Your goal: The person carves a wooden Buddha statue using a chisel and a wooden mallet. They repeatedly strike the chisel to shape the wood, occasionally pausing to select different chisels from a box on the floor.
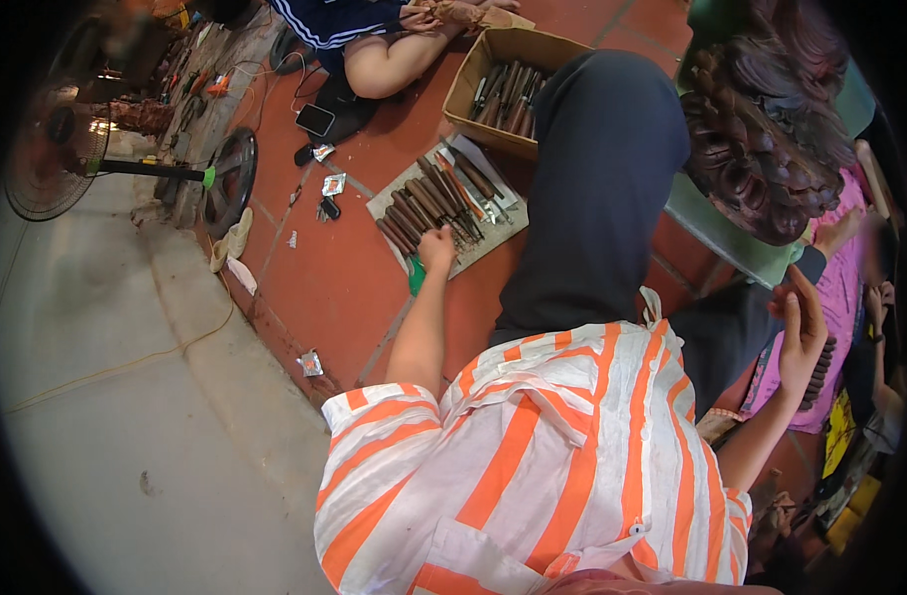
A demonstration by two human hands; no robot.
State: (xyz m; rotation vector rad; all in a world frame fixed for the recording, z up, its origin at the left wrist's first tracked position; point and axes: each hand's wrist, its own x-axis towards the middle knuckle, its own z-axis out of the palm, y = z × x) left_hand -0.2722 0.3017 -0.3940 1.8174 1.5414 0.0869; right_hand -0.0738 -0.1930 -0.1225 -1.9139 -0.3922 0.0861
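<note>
Red tiles [364, 309] spread before you, a fan [52, 149] at far left. Tools [428, 198] lie in a row on a board [479, 250]; your left hand [436, 248] is at their near ends, fingers curled, though whether they grip one cannot be told. Then come a box [485, 135] of tools, a green stand [721, 230], a dark carving [761, 139] and your raised right hand [802, 327], fingers spread apart.

Cannot read any lettering, even on packets [310, 364] (too small, blurred) toward the tiled floor [309, 293]'s left edge.
</note>
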